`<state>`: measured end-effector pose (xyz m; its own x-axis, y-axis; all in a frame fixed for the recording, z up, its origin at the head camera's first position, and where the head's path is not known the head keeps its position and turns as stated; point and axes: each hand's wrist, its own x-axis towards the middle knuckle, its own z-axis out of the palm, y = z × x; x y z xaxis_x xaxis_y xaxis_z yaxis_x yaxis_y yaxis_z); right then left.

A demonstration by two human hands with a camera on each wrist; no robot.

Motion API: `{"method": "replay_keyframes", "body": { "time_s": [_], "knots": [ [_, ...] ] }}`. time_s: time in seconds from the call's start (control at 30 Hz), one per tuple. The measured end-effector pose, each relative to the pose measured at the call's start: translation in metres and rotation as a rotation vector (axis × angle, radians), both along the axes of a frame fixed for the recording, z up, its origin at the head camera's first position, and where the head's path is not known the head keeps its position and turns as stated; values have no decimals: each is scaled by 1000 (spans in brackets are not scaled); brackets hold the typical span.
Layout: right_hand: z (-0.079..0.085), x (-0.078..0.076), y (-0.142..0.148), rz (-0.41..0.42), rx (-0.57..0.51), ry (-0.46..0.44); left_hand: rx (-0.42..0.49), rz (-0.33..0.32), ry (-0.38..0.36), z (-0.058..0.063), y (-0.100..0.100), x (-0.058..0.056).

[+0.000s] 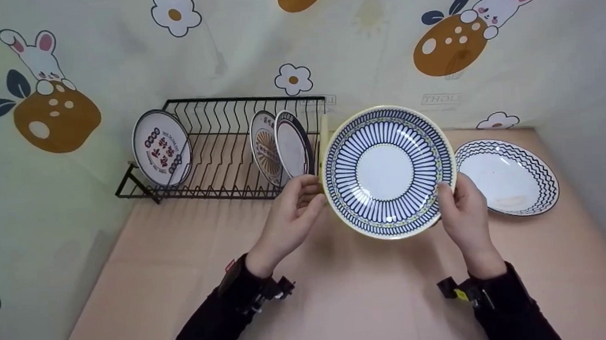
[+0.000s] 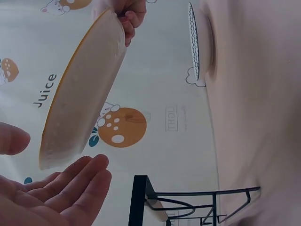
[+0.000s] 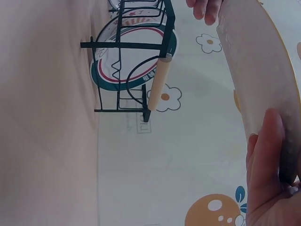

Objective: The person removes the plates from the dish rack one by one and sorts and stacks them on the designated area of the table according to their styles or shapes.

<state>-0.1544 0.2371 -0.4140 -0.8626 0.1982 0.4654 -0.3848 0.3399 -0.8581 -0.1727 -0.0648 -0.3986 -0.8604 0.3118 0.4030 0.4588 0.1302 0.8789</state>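
Note:
My right hand (image 1: 465,213) grips a round plate (image 1: 386,172) by its right rim, thumb on the patterned face and fingers behind. Dark blue stripes ring the plate's white centre, and its rim is yellow. It is held up off the table, face toward the head camera. At the plate's left edge is my left hand (image 1: 291,216); in the left wrist view its fingers (image 2: 87,181) and thumb are spread around the plate's edge without closing on it. The plate's plain pale underside (image 3: 258,66) shows in the right wrist view.
A black wire dish rack (image 1: 219,189) stands at the back left. It holds a plate with red print (image 1: 162,148) at its left end and two plates, one brown-patterned (image 1: 264,146) and one dark-rimmed (image 1: 293,144), toward the right. An oval dish (image 1: 511,177) with wavy edging lies on the table's right.

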Motion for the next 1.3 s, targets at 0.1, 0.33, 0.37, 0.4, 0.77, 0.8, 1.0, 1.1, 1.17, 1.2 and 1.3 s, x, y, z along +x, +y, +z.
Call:
{"method": "replay_keyframes", "body": {
  "time_s": [0.1,0.33,0.37,0.4,0.77,0.8,1.0,1.1,1.17,1.2,1.3],
  "knots": [
    [0,0,4,-12,4,-15,-60,38,59,1,-5,-2],
    [-3,3,15,-47,1,-47,-175,133,138,5,-15,-4],
    [-3,3,17,-51,2,-55,-179,137,135,6,-16,-5],
    [-4,4,20,-56,0,-68,-187,143,134,6,-18,-5],
    [-5,8,42,-63,-63,-185,-244,215,182,2,-29,-10],
    [-5,8,43,-61,-72,-193,-253,225,184,1,-30,-10],
    [-8,11,54,-70,-82,-216,-250,242,158,-2,-35,-11],
    [-10,13,60,-88,-89,-229,-256,254,178,-3,-39,-11],
    [-11,14,64,-101,-87,-234,-272,271,199,-4,-41,-11],
    [-11,14,66,-107,-81,-235,-281,281,205,-4,-43,-11],
    [-14,15,71,-125,-50,-233,-295,305,207,-5,-47,-11]
  ]
}}
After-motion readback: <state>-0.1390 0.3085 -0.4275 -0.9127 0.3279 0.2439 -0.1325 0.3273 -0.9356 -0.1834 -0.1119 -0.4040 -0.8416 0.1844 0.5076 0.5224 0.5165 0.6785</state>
